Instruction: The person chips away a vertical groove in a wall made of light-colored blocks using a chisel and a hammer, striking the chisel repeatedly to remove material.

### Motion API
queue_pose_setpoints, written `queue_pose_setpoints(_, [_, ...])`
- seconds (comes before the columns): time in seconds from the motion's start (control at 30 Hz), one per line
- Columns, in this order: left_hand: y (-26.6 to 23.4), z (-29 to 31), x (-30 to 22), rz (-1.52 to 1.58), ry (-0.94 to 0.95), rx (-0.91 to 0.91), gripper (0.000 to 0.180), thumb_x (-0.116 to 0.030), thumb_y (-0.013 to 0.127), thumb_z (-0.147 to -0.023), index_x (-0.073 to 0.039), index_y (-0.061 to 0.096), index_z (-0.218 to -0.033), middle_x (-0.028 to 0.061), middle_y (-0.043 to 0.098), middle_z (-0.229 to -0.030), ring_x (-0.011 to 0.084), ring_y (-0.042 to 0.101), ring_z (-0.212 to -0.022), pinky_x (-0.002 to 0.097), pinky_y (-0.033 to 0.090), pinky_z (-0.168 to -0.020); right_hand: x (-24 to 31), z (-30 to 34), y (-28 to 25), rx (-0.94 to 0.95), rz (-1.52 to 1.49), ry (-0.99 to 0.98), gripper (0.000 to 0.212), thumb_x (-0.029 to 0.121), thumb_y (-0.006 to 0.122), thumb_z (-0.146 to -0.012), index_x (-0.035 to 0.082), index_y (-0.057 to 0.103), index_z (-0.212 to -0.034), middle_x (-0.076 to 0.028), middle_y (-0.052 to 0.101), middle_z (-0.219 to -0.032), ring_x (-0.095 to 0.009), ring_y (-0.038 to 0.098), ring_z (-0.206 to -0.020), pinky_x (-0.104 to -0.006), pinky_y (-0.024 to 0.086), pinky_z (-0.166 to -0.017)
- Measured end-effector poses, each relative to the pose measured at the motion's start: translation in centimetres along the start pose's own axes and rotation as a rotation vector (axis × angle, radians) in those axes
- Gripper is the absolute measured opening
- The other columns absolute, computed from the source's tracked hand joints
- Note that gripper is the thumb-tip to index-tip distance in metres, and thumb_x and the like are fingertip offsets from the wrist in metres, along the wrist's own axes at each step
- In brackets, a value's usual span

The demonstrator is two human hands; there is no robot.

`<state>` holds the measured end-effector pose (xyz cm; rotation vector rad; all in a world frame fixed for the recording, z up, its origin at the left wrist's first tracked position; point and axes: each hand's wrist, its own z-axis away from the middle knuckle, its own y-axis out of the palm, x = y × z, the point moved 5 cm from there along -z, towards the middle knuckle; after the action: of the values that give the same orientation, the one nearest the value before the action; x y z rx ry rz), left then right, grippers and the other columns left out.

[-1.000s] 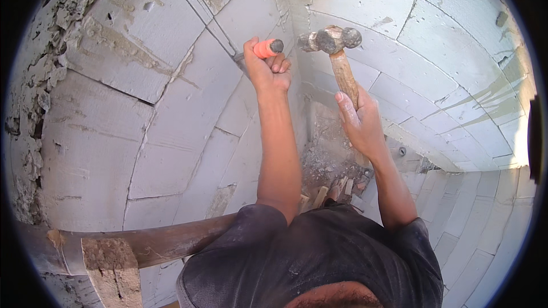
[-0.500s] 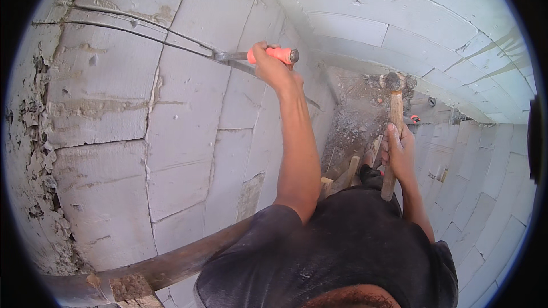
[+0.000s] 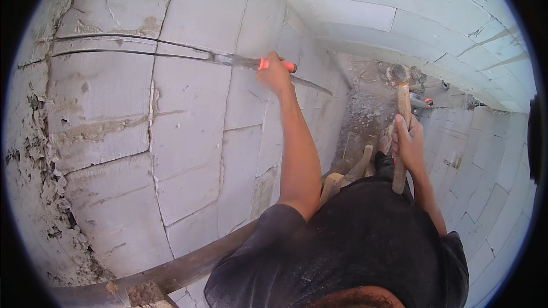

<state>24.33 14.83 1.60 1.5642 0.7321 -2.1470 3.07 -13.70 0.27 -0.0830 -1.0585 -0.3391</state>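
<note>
My left hand (image 3: 275,75) is closed around the orange grip of a metal chisel (image 3: 245,63). The chisel's blade end meets the light grey block wall (image 3: 188,97), where two parallel cut lines border a narrow strip (image 3: 182,50). Off to the right, my right hand (image 3: 410,142) grips a hammer (image 3: 404,102) by its wooden handle. The round metal head points away from me, apart from the chisel.
A wooden pole (image 3: 188,268) crosses at lower left, with a timber piece (image 3: 145,295) against it. More timber (image 3: 332,185) stands beside my body. Rubble (image 3: 365,88) covers the floor, where another orange-ended tool (image 3: 422,101) lies. A second block wall (image 3: 365,14) rises beyond.
The chisel has tipped to lie more nearly along the cut strip, my left hand moving with it. The view has shifted slightly; the hammer is still held away from the chisel.
</note>
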Motion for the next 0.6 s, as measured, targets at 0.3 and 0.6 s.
queue_pose_setpoints(0.3, [0.6,6.5,-6.8,0.591,-0.092,0.078,0.030,-0.033,0.055,-0.089,-0.011,0.040,-0.077,0.0011,0.043,-0.071,0.0143,0.047,-0.060,0.0313,0.039,-0.059,1.0,1.3,0.7,0.043,0.015,-0.009,0.025,0.028,0.054,-0.101,0.006,0.048,-0.093,0.003,0.044,-0.059,-0.007,0.045,-0.043,-0.0247,0.036,-0.037])
queue_pose_setpoints(0.6, [0.5,11.0,-12.7,0.667,0.075,0.202,0.024,-0.030,0.053,-0.090,-0.012,0.040,-0.083,0.0000,0.045,-0.071,0.0131,0.045,-0.057,0.0271,0.037,-0.054,5.0,3.0,2.5,0.085,0.021,-0.142,0.024,0.026,0.052,-0.102,0.007,0.046,-0.088,0.003,0.043,-0.061,-0.006,0.043,-0.043,-0.0240,0.036,-0.038])
